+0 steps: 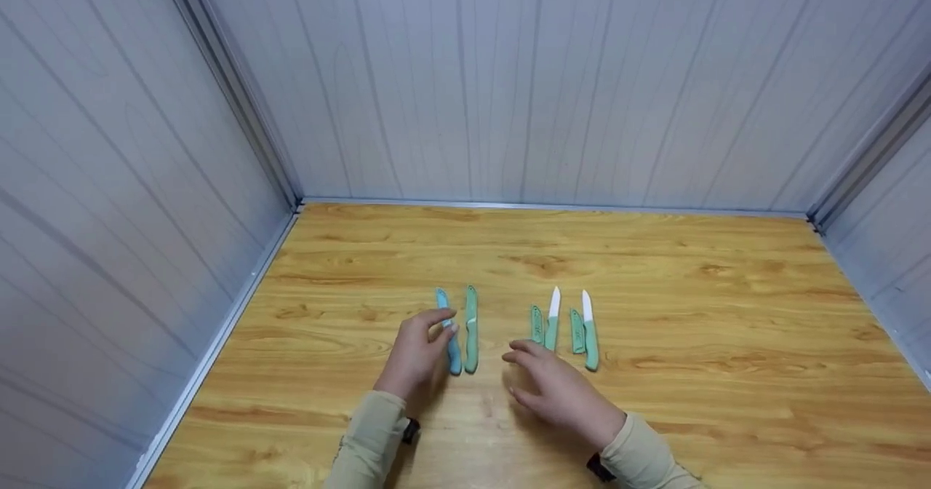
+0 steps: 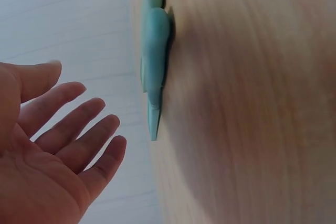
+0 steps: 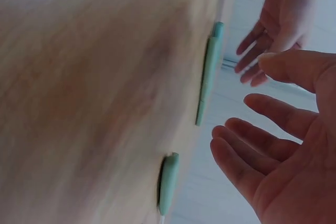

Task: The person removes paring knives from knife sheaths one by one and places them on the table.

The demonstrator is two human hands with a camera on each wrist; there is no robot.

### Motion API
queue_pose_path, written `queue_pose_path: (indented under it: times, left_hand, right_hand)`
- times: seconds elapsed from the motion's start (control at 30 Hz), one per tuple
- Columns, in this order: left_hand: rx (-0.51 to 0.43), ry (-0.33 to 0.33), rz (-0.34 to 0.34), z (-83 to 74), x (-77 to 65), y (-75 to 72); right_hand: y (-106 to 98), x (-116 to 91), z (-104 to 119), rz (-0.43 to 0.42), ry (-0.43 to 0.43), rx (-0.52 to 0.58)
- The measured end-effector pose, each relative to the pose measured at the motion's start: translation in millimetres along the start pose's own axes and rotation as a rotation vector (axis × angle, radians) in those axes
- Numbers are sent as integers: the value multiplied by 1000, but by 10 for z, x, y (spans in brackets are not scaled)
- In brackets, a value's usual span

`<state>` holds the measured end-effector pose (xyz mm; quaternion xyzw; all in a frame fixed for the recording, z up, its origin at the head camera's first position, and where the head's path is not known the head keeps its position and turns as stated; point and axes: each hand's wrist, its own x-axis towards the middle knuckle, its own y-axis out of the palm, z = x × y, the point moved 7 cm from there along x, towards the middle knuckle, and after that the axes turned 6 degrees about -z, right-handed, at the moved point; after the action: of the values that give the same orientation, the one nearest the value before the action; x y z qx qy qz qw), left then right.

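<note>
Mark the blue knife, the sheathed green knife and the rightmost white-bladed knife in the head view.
Blue knife [image 1: 454, 355]: head view, on its handle.
Sheathed green knife [image 1: 471, 335]: head view, upper part of its handle.
Rightmost white-bladed knife [image 1: 590, 339]: head view, on its green handle.

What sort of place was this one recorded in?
Probably a booth or walled work bay, perhaps set up for filming: pale panel walls on three visible sides, metal corner trim, and a wood-grain work surface with knives laid out.

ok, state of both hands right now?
Left hand: open, holding nothing, near the blue knife.
Right hand: open, holding nothing.
</note>
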<state>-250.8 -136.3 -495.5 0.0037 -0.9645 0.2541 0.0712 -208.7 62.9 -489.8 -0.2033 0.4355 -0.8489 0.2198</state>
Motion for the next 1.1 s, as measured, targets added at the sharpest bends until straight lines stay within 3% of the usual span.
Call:
queue_pose_path:
  times: [0.3,0.7,0.97,1.1]
  left_hand:
    - [99,-11,68,50,199,74]
    - [441,158,123,20,437,199]
    - [618,243,150,-28,531,263]
    - [729,318,161,-51,549,303]
  right_hand:
    - [113,98,42,23,-44,-24]
    - [269,190,108,66,-50,-30]
    - [308,234,162,111,-91,-53]
    - [322,293,162,109,-101,-72]
